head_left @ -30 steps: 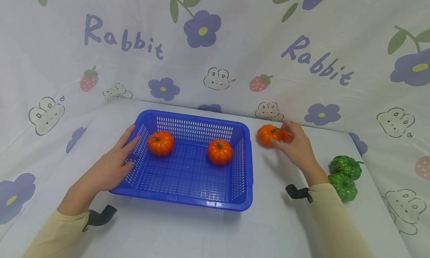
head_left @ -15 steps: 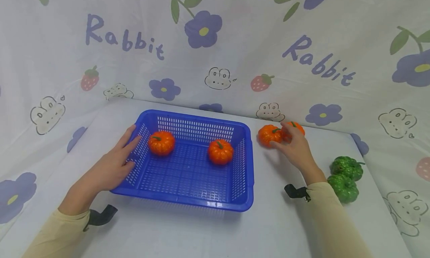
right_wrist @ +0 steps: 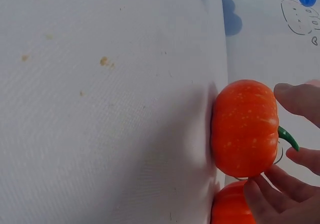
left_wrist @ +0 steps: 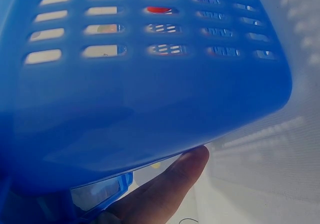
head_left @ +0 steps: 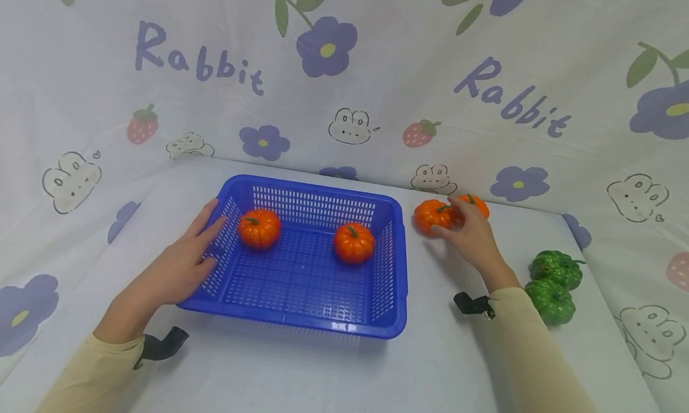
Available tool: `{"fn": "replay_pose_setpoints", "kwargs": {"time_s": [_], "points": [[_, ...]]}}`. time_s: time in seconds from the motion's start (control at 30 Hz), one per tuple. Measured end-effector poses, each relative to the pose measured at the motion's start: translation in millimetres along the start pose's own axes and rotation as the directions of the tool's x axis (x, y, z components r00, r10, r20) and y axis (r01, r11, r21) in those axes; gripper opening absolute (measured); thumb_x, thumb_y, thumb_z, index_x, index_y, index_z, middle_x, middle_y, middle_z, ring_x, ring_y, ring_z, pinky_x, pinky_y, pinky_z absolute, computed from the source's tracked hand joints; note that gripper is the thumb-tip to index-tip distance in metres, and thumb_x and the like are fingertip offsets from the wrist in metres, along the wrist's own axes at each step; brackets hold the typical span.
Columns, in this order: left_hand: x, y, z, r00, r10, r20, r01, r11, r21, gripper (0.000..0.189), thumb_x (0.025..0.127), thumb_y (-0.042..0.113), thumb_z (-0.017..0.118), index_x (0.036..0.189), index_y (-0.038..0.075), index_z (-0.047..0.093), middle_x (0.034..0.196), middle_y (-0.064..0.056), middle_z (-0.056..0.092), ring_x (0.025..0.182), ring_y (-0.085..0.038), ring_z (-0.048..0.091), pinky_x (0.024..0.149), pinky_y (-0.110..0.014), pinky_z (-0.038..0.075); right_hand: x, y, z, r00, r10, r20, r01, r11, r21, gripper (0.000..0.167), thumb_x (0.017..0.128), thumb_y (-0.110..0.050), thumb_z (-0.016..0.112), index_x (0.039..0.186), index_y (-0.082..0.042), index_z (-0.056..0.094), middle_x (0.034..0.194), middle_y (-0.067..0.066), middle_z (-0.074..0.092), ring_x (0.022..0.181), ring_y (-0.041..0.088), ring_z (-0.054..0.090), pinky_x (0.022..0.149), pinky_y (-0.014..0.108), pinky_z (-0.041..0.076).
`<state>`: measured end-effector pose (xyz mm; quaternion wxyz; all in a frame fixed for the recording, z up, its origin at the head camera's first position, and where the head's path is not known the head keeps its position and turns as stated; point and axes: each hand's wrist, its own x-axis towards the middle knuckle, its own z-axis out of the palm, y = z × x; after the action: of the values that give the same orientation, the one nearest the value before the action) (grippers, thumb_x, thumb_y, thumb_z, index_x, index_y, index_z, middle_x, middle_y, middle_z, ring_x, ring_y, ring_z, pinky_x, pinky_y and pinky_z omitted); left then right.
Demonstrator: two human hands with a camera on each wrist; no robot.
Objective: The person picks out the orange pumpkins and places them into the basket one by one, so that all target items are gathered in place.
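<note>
A blue plastic basket holds two orange pumpkins, one at the left and one at the right. My left hand rests along the basket's left side with its fingers extended. In the left wrist view, one straight finger meets the edge of the blue wall. Beyond the basket's right side, my right hand curls its thumb and fingers round an orange pumpkin with a green stem. Another orange pumpkin sits close behind that hand, partly covered by it.
Two green pumpkins, a darker one and a lighter one, lie together near the table's right edge. A patterned cloth hangs behind the white table.
My right hand has shifted slightly left and drawn in at the left pumpkin of the back pair, showing more of the other one. The left hand and basket stay put.
</note>
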<state>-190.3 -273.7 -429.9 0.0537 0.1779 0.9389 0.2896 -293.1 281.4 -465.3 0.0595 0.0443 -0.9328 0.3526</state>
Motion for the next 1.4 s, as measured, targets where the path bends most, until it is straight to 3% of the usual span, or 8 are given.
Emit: {"fn": "replay_pose_setpoints", "kwargs": {"time_s": [0.8,1.1,1.4], "points": [[1.7,-0.5,-1.0,1.0,0.005,-0.001,-0.005,1.0,0.007,0.073,0.104,0.001,0.054,0.17,-0.003,0.023,0.181,-0.012,-0.012,0.158,-0.053,0.024,0.118,-0.069,0.034,8.4,-0.8,7.0,1.0,0.009,0.016,-0.008,0.997,-0.078,0.07,0.097,-0.014,0.082,0.156,0.004,0.051,0.153,0.031,0.05,0.143,0.05,0.044,0.121,0.065,0.037],[1.2,-1.4,0.0,1.0,0.002,-0.004,-0.002,1.0,0.003,0.072,0.105,0.001,0.054,0.17,-0.003,0.024,0.181,-0.012,-0.012,0.158,-0.053,0.024,0.118,-0.07,0.034,6.8,-0.7,8.6,0.996,0.076,0.04,-0.074,0.996,-0.046,0.071,0.098,-0.019,0.082,0.159,-0.004,0.05,0.156,0.026,0.052,0.139,0.047,0.049,0.119,0.064,0.041],[0.0,-1.3,0.3,1.0,-0.001,-0.001,0.001,1.0,-0.002,0.072,0.104,0.001,0.054,0.17,-0.003,0.024,0.181,-0.012,-0.012,0.158,-0.053,0.023,0.118,-0.07,0.034,6.4,-2.2,9.6,0.994,0.096,0.06,-0.096,0.995,-0.007,0.074,0.097,-0.019,0.083,0.16,-0.002,0.048,0.155,0.026,0.052,0.139,0.047,0.05,0.12,0.062,0.041]]}}
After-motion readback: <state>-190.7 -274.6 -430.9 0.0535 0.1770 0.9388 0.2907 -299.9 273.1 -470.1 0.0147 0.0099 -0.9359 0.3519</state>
